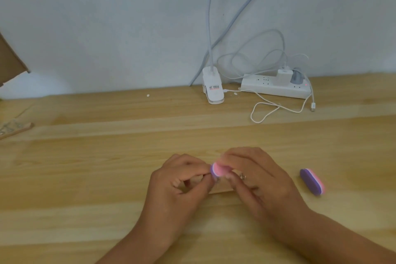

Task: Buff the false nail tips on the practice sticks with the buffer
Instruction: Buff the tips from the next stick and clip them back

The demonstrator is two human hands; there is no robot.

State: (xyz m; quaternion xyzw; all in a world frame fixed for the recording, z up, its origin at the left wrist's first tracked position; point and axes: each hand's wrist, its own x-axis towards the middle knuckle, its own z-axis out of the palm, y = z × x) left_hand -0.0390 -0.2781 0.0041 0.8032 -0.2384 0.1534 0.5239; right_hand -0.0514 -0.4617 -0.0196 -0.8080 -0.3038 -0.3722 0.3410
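Your pinch on the practice stick (220, 189) looks slight, so a hard stroke could twist it loose or skid the buffer (218, 170) onto your fingertips. Your left hand (180, 180) pinches the stick's end, the nail tip hidden by blur. Your right hand (257, 176) grips the buffer against it, low over the surface (85, 178).

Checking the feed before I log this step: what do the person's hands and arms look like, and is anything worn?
Both are bare: no gloves on the left hand or the right hand, and no sleeves, watch or bracelet in view. The right hand wears a small silvery ring on one finger; its detail is too blurred to make out.
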